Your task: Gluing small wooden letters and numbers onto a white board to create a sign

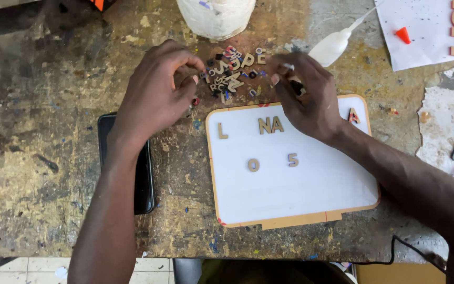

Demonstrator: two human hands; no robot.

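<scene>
A white board with a tan wooden edge (290,189) lies flat on a stained workbench. A few small wooden letters and digits (270,125) are stuck on its face. Just beyond its far edge lies a pile of several small cut-out letters (235,71). My left hand (156,94) hovers at the pile's left side with fingers curled together, pinching at small pieces. My right hand (303,94) rests over the board's upper edge, fingertips bent around a small dark piece near the pile. What either hand holds is too small to make out clearly.
A black phone (143,179) lies left of the board, partly under my left forearm. A white plastic tub (216,18) stands behind the pile. A white glue bottle (334,44) lies at the back right, beside white paper (421,31) with an orange cap and larger cut-outs.
</scene>
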